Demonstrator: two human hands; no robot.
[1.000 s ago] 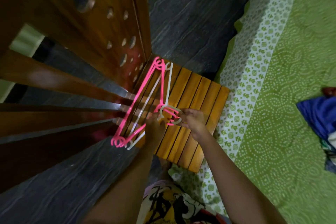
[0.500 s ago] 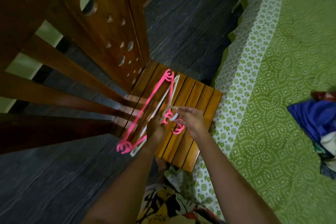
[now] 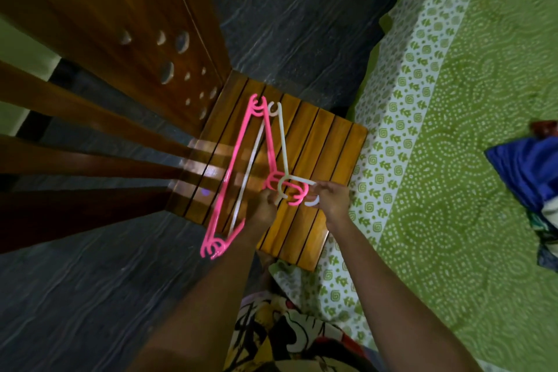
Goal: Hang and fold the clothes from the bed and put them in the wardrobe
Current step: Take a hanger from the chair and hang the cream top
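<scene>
As both hands grip them, hangers lie between.

The bed has a green dotted cover, and a blue garment is bunched up on it at the right edge. A slatted wooden stool sits just beside it on the dark floor.

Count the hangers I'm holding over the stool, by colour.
Pink hangers: at least 2
White hangers: at least 1
Total: at least 3. They overlap in the grip, so I cannot tell the exact count.
</scene>
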